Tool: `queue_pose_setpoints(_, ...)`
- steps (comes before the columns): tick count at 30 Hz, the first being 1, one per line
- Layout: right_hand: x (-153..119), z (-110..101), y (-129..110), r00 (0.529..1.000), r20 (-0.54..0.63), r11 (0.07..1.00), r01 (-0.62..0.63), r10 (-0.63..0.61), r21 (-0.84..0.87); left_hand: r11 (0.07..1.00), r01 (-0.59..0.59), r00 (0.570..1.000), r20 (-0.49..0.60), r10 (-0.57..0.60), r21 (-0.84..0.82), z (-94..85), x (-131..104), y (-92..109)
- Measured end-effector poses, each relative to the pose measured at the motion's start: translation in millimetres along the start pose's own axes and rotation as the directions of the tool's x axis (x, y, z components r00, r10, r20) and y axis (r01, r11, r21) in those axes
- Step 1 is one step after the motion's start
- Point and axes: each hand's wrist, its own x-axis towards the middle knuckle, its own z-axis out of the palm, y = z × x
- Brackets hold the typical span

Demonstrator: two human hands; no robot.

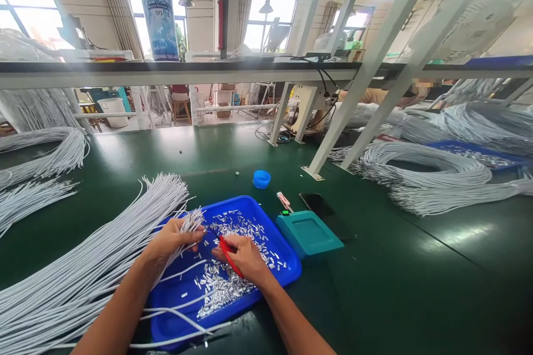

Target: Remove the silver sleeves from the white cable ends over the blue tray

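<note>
My left hand (175, 241) is closed around a bunch of thin white wires (192, 221), their ends pointing up and to the right over a blue tray (295, 269). Just to its right, my right hand (245, 258) grips red-handled pliers (228, 255), whose dark tip is near the wire ends; whether they touch is too small to tell. Small silvery metal terminals (227, 288) lie scattered in the tray beneath both hands. A few loose wires (183, 310) cross its left and front rim.
A long bundle of white wires (95, 255) stretches along the left. Beyond the tray stand a blue cup (261, 179), a teal box (312, 236) and a dark phone (316, 203). White metal posts (337, 133) rise behind, with coiled wires (428, 163) at right.
</note>
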Motion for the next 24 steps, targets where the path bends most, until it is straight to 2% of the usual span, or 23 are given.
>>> queue_pose_setpoints(7, 0.3, 0.1, 3.0, 0.999, 0.031, 0.997, 0.022, -0.024, 0.072, 0.997, -0.019, 0.999, -0.049, 0.016, -0.074, 2.4, 0.8, 0.8)
queue_pose_setpoints(12, -1.1, -0.5, 1.9, 0.998, 0.061, 0.995, 0.026, -0.032, 0.098, 0.998, -0.029, 0.999, -0.042, 0.027, -0.05, 1.5, 1.8, -2.4)
queue_pose_setpoints(17, -1.4, 0.9, 2.1, 0.998, 0.058, 1.0, 0.014, -0.015, 0.014, 0.985, -0.107, 0.991, -0.059, 0.116, 0.134, 3.4, 3.4, -6.7)
queue_pose_setpoints(21, -0.2, 3.2, 4.4, 1.0, 0.022, 0.998, -0.011, 0.012, -0.069, 0.915, -0.147, 0.972, -0.115, 0.203, 0.375, 4.1, 2.6, -8.7)
queue_pose_setpoints(24, -0.5, 5.5, 4.1, 0.999, 0.042, 0.999, -0.024, 0.025, -0.03, 0.921, -0.131, 0.975, -0.123, 0.187, 0.368, 4.9, 1.2, -9.1)
